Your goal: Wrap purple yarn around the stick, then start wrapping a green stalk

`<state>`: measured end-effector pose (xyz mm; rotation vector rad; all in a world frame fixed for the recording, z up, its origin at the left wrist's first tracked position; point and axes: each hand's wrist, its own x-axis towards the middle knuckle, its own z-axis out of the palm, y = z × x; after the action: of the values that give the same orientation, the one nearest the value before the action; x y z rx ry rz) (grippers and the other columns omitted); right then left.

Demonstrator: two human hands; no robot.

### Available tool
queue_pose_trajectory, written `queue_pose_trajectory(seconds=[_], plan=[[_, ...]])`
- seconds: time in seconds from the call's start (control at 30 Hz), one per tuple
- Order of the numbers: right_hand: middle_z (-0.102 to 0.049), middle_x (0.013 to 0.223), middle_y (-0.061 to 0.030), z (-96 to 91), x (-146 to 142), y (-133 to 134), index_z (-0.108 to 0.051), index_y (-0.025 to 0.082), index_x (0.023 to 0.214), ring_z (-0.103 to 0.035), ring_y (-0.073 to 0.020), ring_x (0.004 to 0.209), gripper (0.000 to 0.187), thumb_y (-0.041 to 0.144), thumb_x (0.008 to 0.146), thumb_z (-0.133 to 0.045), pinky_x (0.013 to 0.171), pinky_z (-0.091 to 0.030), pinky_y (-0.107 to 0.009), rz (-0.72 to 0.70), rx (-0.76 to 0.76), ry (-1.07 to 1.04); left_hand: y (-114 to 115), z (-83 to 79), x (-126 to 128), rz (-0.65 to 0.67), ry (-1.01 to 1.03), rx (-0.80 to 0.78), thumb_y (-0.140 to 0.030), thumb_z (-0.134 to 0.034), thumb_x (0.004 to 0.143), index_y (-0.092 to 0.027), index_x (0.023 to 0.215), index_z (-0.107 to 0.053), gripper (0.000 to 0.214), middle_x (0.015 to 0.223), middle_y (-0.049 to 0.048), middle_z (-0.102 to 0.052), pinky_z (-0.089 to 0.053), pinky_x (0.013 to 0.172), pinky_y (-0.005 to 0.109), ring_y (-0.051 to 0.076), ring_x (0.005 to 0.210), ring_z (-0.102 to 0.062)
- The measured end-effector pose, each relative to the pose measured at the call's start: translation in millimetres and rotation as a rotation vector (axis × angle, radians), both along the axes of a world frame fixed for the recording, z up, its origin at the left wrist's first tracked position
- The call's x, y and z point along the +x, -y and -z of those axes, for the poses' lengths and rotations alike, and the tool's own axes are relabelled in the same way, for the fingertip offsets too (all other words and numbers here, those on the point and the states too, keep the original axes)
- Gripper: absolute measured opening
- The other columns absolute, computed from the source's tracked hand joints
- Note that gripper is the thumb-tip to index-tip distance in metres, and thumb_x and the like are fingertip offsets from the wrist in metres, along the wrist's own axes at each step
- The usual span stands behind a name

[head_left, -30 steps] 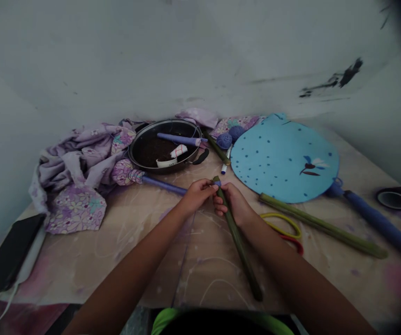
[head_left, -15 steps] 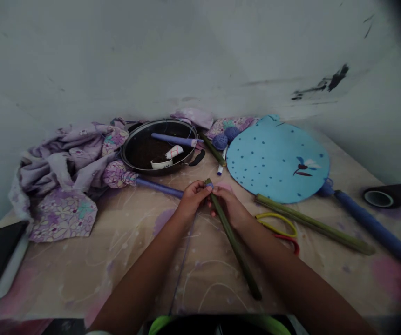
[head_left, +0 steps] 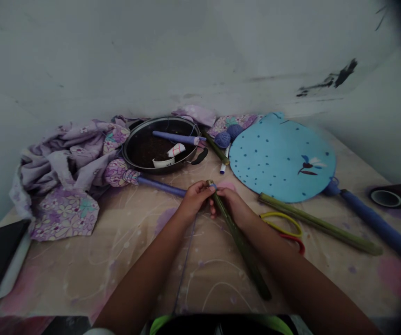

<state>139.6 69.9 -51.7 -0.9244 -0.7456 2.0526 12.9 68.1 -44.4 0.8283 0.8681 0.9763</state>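
A long green stick [head_left: 238, 239], like a plant stalk, slants from between my hands towards the table's front edge. My left hand [head_left: 196, 199] closes on its far end, with thumb and fingers pinched there. My right hand [head_left: 234, 203] grips the same end from the other side. A small band of blue-purple yarn [head_left: 213, 186] shows around the stick by my thumbs. From the hands a thin yarn strand [head_left: 185, 263] runs down to the front edge. Beside my right forearm lie scissors with a yellow and a red handle [head_left: 289, 222] and another green stick [head_left: 321, 224].
Purple floral cloth [head_left: 65, 184] is heaped at left, near a black pan [head_left: 140, 165] holding a wrapped stick. Behind my hands lie yarn balls [head_left: 222, 139], a marker [head_left: 225, 160] and a blue round fan [head_left: 280, 160]. A dark tube [head_left: 389, 197] lies far right.
The camera view has shifted slightly, moving the scene a little to the right. The stick's held end looks slightly turned, and both hands keep their grip on it.
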Motion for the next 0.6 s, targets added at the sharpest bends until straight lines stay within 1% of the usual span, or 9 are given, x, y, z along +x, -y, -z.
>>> queue_pose_trajectory(seconds=[0.03,0.1,0.2,0.3,0.4,0.5,0.6], plan=[[-0.056,0.058,-0.0013,-1.9,0.7,-0.1,-0.056,0.015,0.066,-0.052,-0.0129,0.046,0.014,0.027,0.067,-0.048,0.044,-0.048,-0.028,-0.016,-0.023,-0.002,0.0,1.2,0.1,-0.006,-0.003,0.002,-0.04,-0.069,0.066,-0.016,0.077,-0.045,0.035,0.047,-0.0064,-0.053,-0.044,0.033,0.022,0.012,0.034,-0.053],[-0.053,0.055,0.0003,-4.7,1.8,-0.4,-0.054,0.015,0.067,-0.048,-0.0111,0.042,0.013,0.027,0.066,-0.047,0.041,-0.047,-0.026,-0.043,-0.069,-0.007,0.1,3.3,1.1,-0.012,-0.012,0.0,-0.038,-0.069,0.067,-0.016,0.077,-0.045,0.034,0.049,-0.0052,-0.055,-0.045,0.034,0.022,0.013,0.036,-0.055],[-0.046,0.05,0.0036,-6.4,1.9,-0.2,-0.05,0.017,0.065,-0.039,-0.0076,0.037,0.016,0.03,0.072,-0.044,0.038,-0.042,-0.022,-0.042,-0.112,-0.019,0.9,4.1,2.5,-0.012,-0.024,-0.009,-0.038,-0.068,0.069,-0.015,0.078,-0.047,0.033,0.054,-0.0036,-0.057,-0.046,0.038,0.022,0.012,0.04,-0.058],[-0.043,0.048,0.0043,-6.3,0.8,0.3,-0.049,0.017,0.064,-0.037,-0.0069,0.035,0.021,0.033,0.075,-0.041,0.037,-0.039,-0.021,-0.027,-0.13,-0.023,1.8,1.8,1.9,-0.015,-0.029,-0.015,-0.038,-0.068,0.068,-0.014,0.074,-0.048,0.031,0.055,-0.0034,-0.056,-0.043,0.039,0.018,0.009,0.042,-0.057],[-0.046,0.049,0.0032,-6.0,0.6,0.2,-0.051,0.016,0.067,-0.04,-0.0081,0.036,0.021,0.033,0.076,-0.041,0.038,-0.041,-0.022,-0.039,-0.144,-0.009,2.0,-0.9,0.3,-0.027,-0.026,-0.018,-0.037,-0.07,0.066,-0.014,0.071,-0.049,0.032,0.054,-0.0036,-0.055,-0.043,0.04,0.018,0.009,0.043,-0.056],[-0.053,0.056,0.0001,-5.9,1.8,1.0,-0.054,0.015,0.07,-0.048,-0.0104,0.043,0.021,0.032,0.077,-0.043,0.038,-0.043,-0.023,-0.04,-0.148,0.023,2.2,-1.2,-0.2,-0.074,-0.02,-0.005,-0.039,-0.071,0.064,-0.015,0.076,-0.048,0.035,0.053,-0.0052,-0.055,-0.043,0.041,0.019,0.008,0.041,-0.054],[-0.055,0.061,-0.0003,-6.1,3.2,3.6,-0.055,0.015,0.073,-0.051,-0.0109,0.047,0.016,0.029,0.074,-0.047,0.037,-0.042,-0.021,-0.02,-0.127,0.029,2.1,1.1,0.6,-0.108,-0.025,0.004,-0.039,-0.071,0.065,-0.016,0.079,-0.047,0.037,0.052,-0.0052,-0.056,-0.04,0.04,0.018,0.008,0.039,-0.053]])
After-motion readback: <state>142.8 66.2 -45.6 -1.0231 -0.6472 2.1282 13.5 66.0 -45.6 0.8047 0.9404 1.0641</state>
